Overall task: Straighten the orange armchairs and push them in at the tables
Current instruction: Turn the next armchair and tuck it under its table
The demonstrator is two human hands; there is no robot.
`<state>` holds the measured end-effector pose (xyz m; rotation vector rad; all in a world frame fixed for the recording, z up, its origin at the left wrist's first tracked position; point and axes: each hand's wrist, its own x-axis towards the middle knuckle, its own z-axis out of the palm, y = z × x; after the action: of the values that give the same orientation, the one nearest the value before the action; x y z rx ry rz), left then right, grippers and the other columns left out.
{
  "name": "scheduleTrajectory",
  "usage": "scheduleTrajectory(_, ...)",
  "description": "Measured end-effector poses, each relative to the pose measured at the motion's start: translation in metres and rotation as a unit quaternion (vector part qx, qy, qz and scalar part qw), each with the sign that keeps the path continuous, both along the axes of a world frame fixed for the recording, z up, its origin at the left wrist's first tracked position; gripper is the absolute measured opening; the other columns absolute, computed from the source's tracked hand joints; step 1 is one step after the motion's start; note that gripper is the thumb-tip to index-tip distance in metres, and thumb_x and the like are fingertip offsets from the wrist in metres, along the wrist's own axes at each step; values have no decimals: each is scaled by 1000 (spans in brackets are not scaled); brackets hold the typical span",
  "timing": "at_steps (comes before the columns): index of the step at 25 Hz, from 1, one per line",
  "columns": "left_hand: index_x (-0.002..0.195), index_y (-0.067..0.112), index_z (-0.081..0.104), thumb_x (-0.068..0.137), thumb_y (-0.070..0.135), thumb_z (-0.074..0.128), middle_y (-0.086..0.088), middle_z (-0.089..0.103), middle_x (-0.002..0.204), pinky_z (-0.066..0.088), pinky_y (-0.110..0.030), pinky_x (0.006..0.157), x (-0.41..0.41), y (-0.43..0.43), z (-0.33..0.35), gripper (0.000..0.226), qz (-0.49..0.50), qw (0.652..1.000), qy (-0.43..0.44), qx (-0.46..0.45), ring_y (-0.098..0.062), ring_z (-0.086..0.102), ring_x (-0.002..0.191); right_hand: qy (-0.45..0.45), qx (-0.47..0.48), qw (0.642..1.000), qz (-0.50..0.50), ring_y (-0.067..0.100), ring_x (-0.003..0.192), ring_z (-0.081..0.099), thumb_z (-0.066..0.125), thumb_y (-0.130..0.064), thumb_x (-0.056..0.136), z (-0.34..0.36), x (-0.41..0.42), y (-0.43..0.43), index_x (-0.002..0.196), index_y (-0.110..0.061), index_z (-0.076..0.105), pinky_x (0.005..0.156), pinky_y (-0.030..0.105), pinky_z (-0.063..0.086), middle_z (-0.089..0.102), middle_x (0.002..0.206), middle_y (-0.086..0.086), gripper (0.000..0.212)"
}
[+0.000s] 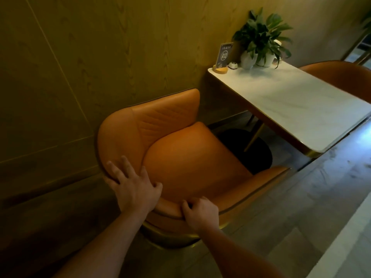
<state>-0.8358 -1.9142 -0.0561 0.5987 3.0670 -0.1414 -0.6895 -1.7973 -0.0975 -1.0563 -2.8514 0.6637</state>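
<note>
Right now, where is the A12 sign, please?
Head view, upper right: the A12 sign stands on the white table, at its wall-side corner, left of the call button.

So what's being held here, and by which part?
The orange leather armchair, by its backrest's top rim: the right hand curls over it; the left hand rests spread on it.

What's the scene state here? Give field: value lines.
left hand: fingers spread, laid over the backrest rim of the armchair
right hand: fingers curled round the same rim
armchair: faces the table, seat not under it, one side close to the wall
second armchair: at the table's far side
table top: table sign marked A12, call button, potted plants, all at the wall end
</note>
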Motion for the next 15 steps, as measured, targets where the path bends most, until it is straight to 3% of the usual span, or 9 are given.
scheduleTrajectory(9,135,36,49,79,76,38,-20,3,164,12,-74,110,-64,55,1,70,-19,1000,1,-24,-60,-11,141,29,5,1000,-7,7,74,44,35,-55,90,-3,-58,46,72,-27,48,56,25,30,51,75,-12,36)
scheduleTrajectory(15,138,39,47,77,78,40,-19,5,164,12,-74,110,-96,83,-4,73,-33,999,5,-17,-59,-11,141,28,1,1000,-11,5,76,44,36,-53,91,-3,-84,74,75,-27,50,54,18,27,50,77,-12,33)
